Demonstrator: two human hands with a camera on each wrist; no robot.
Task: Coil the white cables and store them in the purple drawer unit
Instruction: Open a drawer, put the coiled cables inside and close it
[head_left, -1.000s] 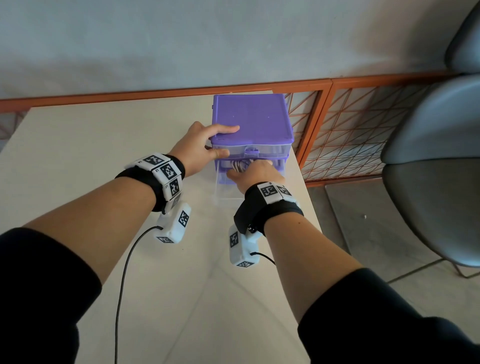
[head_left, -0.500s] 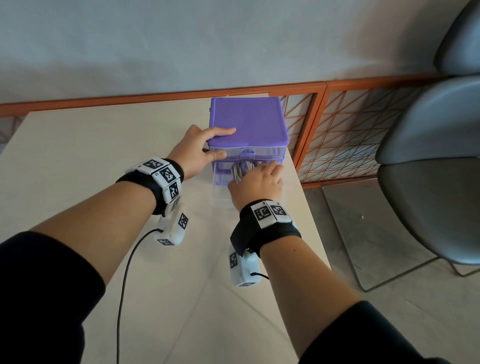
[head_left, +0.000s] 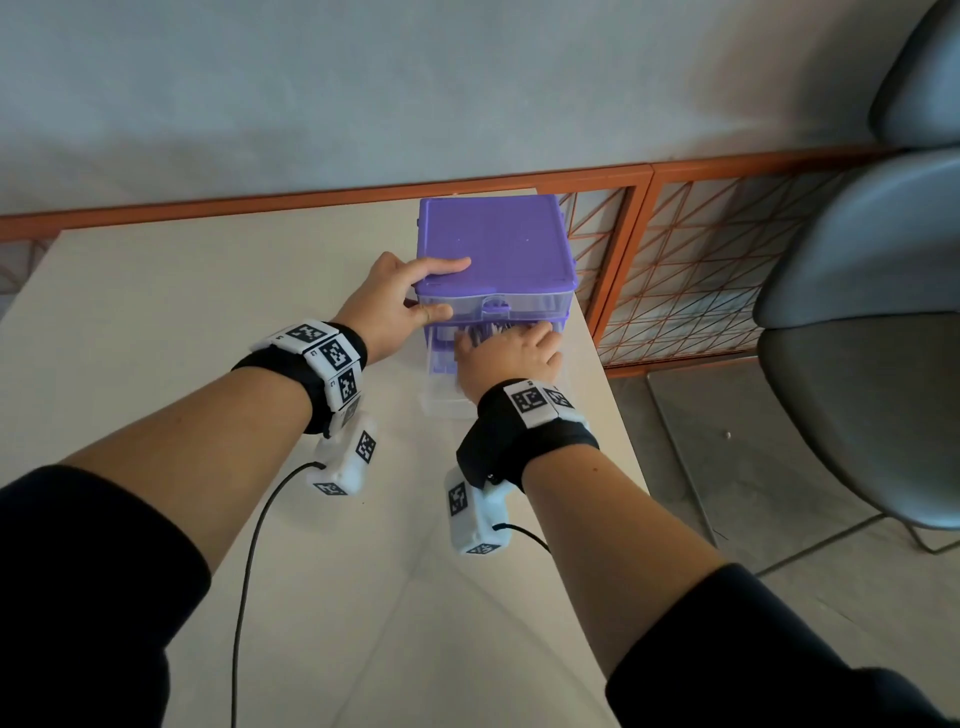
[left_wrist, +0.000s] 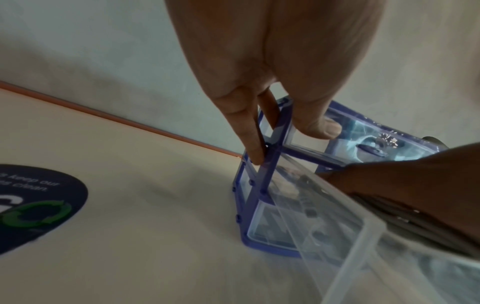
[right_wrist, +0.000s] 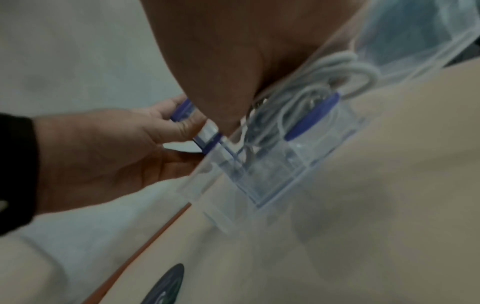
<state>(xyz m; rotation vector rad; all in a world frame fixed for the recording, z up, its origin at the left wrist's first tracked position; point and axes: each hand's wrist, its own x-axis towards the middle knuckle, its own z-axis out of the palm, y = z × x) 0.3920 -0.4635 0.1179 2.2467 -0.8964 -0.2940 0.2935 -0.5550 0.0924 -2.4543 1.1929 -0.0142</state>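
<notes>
The purple drawer unit (head_left: 498, 244) stands at the table's far right. My left hand (head_left: 431, 288) grips its front left corner, with the index finger on the lid and the thumb on the top drawer's front. A clear drawer (head_left: 441, 400) below is pulled out. Coiled white cables (head_left: 485, 330) lie in it. My right hand (head_left: 519, 343) rests flat on them with its fingers stretched in under the top drawer. The right wrist view shows the cables (right_wrist: 311, 86) through the clear drawer wall (right_wrist: 272, 164), under my palm. In the left wrist view my left fingers (left_wrist: 253, 148) pinch the purple frame (left_wrist: 259, 195).
The table's right edge (head_left: 618, 415) runs just beside the unit. Beyond it are an orange wire-grid railing (head_left: 685, 270) and a grey chair (head_left: 872, 338). A round dark sticker (left_wrist: 33, 205) lies on the table to the left. A black lead (head_left: 249, 561) hangs from my left wrist.
My right hand has opened out and slid further into the drawer over the cables. The left hand has kept its hold on the unit's corner.
</notes>
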